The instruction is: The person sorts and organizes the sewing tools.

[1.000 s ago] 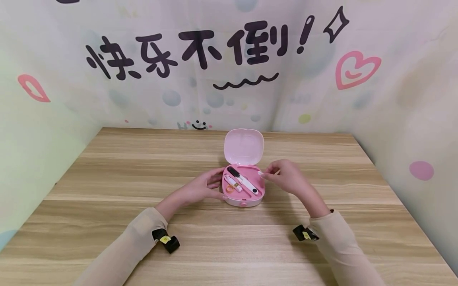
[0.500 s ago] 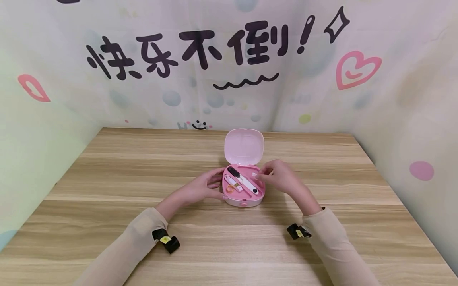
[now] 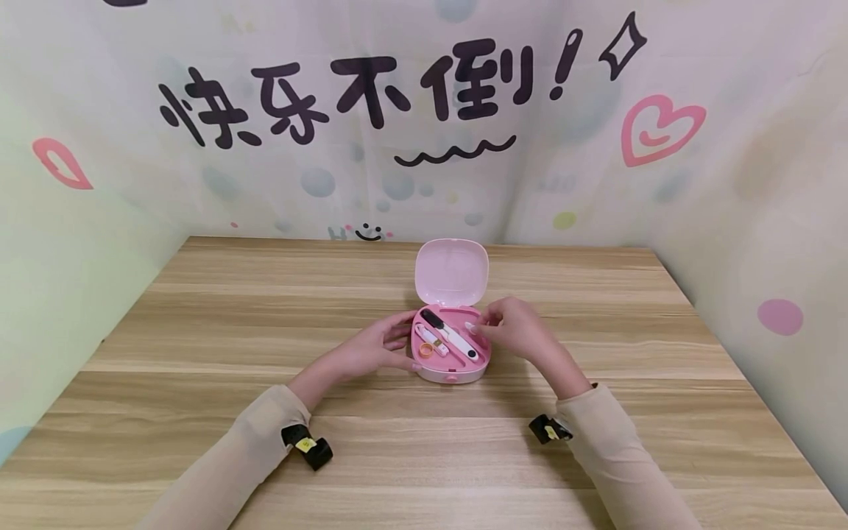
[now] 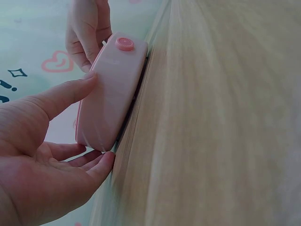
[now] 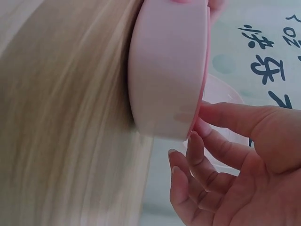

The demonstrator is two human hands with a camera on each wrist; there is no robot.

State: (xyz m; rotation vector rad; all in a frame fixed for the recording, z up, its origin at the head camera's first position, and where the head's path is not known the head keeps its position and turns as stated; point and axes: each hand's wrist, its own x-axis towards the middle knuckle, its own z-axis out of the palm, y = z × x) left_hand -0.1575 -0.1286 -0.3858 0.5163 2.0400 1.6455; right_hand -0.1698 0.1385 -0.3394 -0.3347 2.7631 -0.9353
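Observation:
A pink-and-white storage case (image 3: 453, 374) sits on the table with its lid (image 3: 452, 271) raised at the back. My left hand (image 3: 367, 346) holds the case from its left side, thumb at the front and fingers behind, as the left wrist view also shows. My right hand (image 3: 520, 327) reaches over the right rim, thumb and index finger pinching a small white piece (image 3: 470, 326) inside the case; the other fingers curl outside. In the right wrist view the wall hides that piece. A white stick with a black end (image 3: 460, 343) lies diagonally across the tray.
Left of the stick lie a small white-and-pink item (image 3: 432, 339) and an orange ring (image 3: 426, 350). A pink round button (image 4: 125, 44) is on the case front. The wood-grain table (image 3: 265, 294) meets a printed cloth backdrop (image 3: 278, 184) behind the case.
My right hand has moved left, bringing the small white piece from the right rim further into the case. The left hand and the case have stayed put.

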